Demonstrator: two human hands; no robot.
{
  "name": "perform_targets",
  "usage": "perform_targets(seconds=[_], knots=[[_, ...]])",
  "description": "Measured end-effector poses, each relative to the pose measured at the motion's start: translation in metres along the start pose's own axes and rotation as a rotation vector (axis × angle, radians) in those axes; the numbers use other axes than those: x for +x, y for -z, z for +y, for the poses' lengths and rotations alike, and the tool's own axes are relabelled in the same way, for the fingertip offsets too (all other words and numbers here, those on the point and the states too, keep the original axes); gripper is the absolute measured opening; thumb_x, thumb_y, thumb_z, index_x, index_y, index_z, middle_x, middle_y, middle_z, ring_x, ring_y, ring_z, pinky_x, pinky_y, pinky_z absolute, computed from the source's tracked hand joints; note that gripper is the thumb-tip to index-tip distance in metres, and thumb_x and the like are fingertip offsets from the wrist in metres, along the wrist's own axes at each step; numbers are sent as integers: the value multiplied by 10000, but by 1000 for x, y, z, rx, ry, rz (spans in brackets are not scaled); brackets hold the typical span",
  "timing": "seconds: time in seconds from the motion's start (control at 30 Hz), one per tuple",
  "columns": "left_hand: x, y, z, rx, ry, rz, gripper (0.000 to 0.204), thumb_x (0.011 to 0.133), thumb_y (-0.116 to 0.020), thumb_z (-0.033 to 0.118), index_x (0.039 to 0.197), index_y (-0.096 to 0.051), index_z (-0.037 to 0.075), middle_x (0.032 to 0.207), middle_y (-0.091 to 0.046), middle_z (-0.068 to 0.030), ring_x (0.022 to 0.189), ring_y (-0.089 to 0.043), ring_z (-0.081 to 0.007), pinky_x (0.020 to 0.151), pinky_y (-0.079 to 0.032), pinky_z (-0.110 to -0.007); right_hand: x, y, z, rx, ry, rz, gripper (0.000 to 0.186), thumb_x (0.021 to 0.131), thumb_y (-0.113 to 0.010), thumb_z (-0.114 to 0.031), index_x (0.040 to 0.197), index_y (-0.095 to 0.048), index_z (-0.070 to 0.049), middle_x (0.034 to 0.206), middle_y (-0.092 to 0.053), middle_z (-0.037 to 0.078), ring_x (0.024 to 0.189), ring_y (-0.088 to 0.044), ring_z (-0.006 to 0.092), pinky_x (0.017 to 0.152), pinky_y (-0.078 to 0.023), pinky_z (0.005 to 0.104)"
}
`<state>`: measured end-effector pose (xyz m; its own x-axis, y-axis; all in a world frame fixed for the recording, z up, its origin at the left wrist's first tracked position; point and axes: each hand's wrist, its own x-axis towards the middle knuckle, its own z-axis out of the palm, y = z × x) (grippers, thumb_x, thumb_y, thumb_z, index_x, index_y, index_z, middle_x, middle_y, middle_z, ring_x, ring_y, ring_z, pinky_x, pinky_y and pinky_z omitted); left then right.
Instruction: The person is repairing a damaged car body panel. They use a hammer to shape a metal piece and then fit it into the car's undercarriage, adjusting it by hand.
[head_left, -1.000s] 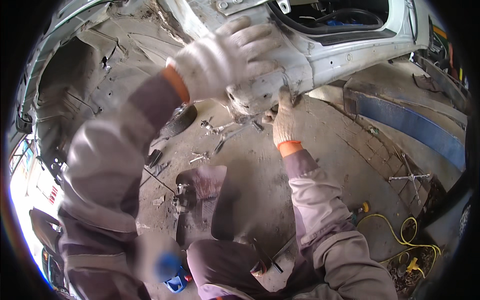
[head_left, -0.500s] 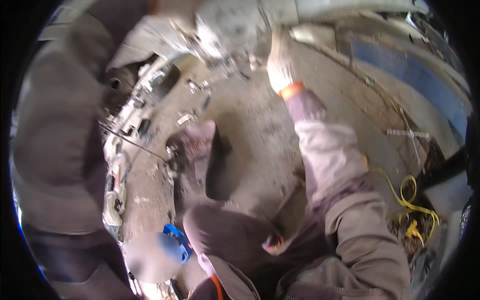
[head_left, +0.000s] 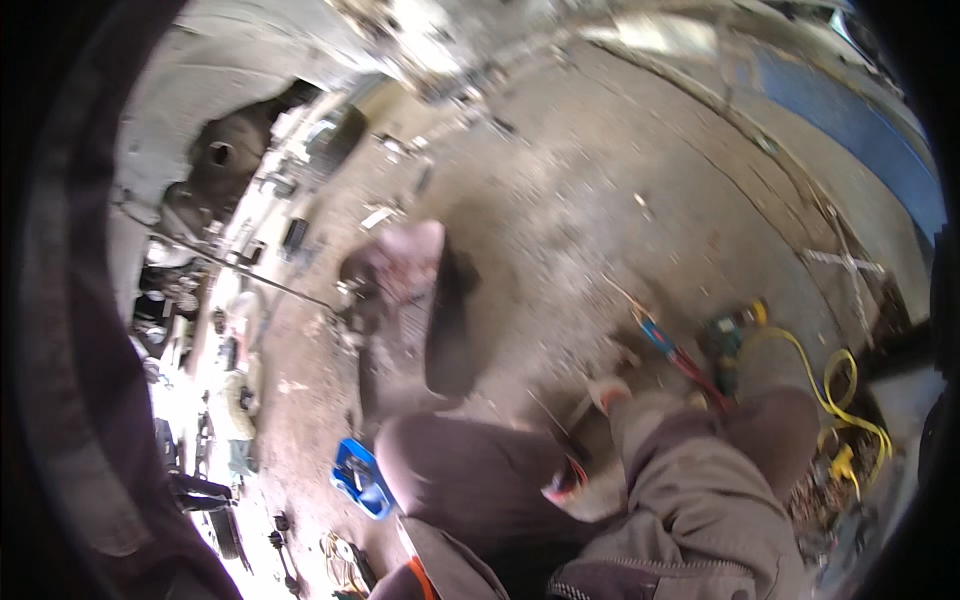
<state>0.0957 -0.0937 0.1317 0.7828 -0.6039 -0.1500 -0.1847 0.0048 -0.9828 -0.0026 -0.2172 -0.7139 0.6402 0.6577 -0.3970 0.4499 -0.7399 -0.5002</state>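
The picture is blurred by motion. My right hand (head_left: 604, 390), in a white glove with an orange cuff, is low by the concrete floor (head_left: 600, 200), just in front of my bent knee (head_left: 480, 480). Blur hides its fingers. Red and blue handled pliers (head_left: 668, 348) lie just to its right. My left sleeve (head_left: 70, 330) runs up the left rim, and the left hand is out of the picture. White vehicle bodywork (head_left: 430, 40) is at the top edge.
A pinkish rag (head_left: 410, 262) and a dark object (head_left: 450, 320) lie mid-floor. A blue plastic piece (head_left: 360, 478) sits by my left knee. A power tool (head_left: 728, 335), yellow cable (head_left: 840, 395) and cross wrench (head_left: 845, 262) are to the right. Small parts litter the left.
The view has swung down and away from the bodywork. Both gloved hands were up on it; the left has left the picture and the right has dropped to the floor by my knee.
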Motion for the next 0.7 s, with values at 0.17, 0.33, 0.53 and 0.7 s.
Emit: perform_targets(seconds=[0.17,0.33,0.53,0.7], knots=[[-1,-17,-40,67,-98,117,1187,523,-978,537,1538,-506,142,1611,-423,-234,1512,-371,-426,1277,-287,-527,-1,-19,-29,274,-581,44,490,919,-633,-496,1007,-766,-33,1050,-753,239,1004,-714,450,824,-546,535],[-3,-12,-43,21,-91,75,1132,572,-940,541,1540,-511,142,1615,-432,-231,1523,-367,-411,1275,-278,-530,10,7,-38,384,-684,90,454,920,-639,-455,1030,-745,-27,1037,-748,250,997,-714,454,809,-541,537],[-2,-25,-44,-67,-80,118,1107,622,-914,534,1565,-491,138,1634,-415,-228,1540,-350,-396,1279,-268,-513,12,78,-78,686,-464,452,416,921,-647,-405,1059,-720,-19,1021,-743,264,988,-714,459,791,-536,539],[-11,1,-42,-113,-42,47,1122,637,-903,533,1589,-455,144,1649,-400,-211,1551,-331,-393,1283,-255,-503,-39,261,-209,1121,342,507,326,986,-649,-321,1043,-634,0,824,-696,175,735,-701,334,654,-535,433]])
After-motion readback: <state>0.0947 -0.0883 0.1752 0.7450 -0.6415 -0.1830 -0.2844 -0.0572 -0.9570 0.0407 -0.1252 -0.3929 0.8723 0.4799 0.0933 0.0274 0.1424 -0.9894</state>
